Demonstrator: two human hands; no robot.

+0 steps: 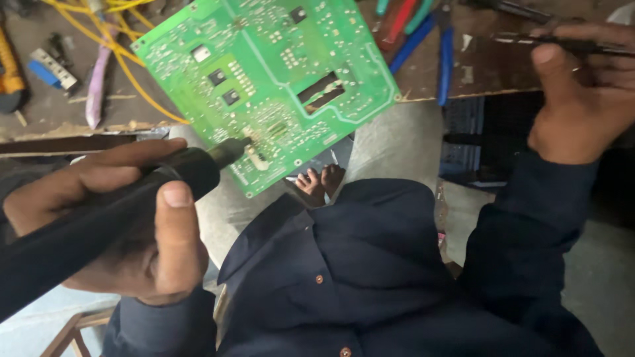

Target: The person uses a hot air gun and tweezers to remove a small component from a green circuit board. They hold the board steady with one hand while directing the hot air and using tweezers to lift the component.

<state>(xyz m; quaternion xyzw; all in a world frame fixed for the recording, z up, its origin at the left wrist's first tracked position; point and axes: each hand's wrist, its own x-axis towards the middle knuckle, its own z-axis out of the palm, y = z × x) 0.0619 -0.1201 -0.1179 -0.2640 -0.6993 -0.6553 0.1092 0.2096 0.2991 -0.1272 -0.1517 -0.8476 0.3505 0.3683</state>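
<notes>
My left hand (126, 218) is wrapped around a thick black soldering tool (132, 198). The tool's metal tip touches the lower edge of a green circuit board (264, 73). The board lies tilted, solder side up, over the front edge of a wooden bench (483, 73); what holds it there is hidden. At the upper right, my right hand (575, 99) grips a thin dark rod-like tool (569, 45) apart from the board. My dark shirt fills the lower middle of the view.
Yellow wires (119, 46), a purple-handled tool (99, 79) and a yellow and black tool (8, 66) lie on the bench's left. Blue-handled pliers (430, 39) and red and teal handles (400, 16) lie right of the board. Bare feet (321, 182) show below.
</notes>
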